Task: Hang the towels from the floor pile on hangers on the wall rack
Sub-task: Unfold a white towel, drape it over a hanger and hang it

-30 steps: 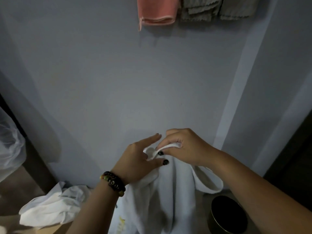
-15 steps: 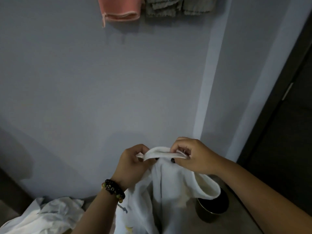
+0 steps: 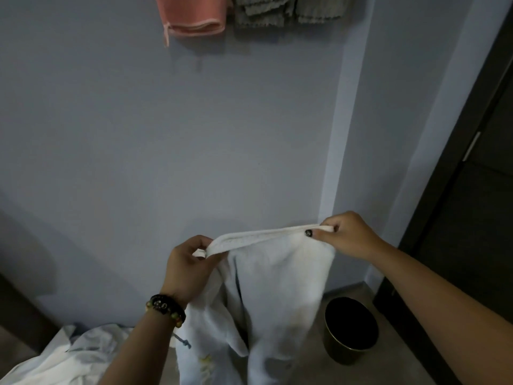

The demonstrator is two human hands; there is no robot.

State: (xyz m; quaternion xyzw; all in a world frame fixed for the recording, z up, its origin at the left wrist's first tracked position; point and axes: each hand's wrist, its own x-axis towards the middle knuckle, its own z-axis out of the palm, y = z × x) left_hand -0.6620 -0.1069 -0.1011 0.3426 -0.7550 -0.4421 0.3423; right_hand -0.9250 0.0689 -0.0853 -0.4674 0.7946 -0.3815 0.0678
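Note:
A white towel (image 3: 277, 279) hangs in front of me, its top edge stretched between my hands. My left hand (image 3: 188, 265) grips the left end of that edge; a beaded bracelet sits on its wrist. My right hand (image 3: 347, 234) pinches the right end, slightly higher. The towel's lower part drops out of the frame. More white cloth (image 3: 63, 357) lies in a heap on the floor at lower left. High on the wall hang a pink towel (image 3: 191, 18) and grey towels (image 3: 283, 9); hangers and rack are out of view.
A dark round bin (image 3: 351, 332) stands on the floor to the right of the towel. A dark door (image 3: 472, 190) fills the right side. A dark piece of furniture (image 3: 16, 309) sits at lower left. The wall ahead is plain blue-grey.
My hands have moved apart, spreading the towel's top edge wide. My right hand has gone right and up. The view has shifted a little.

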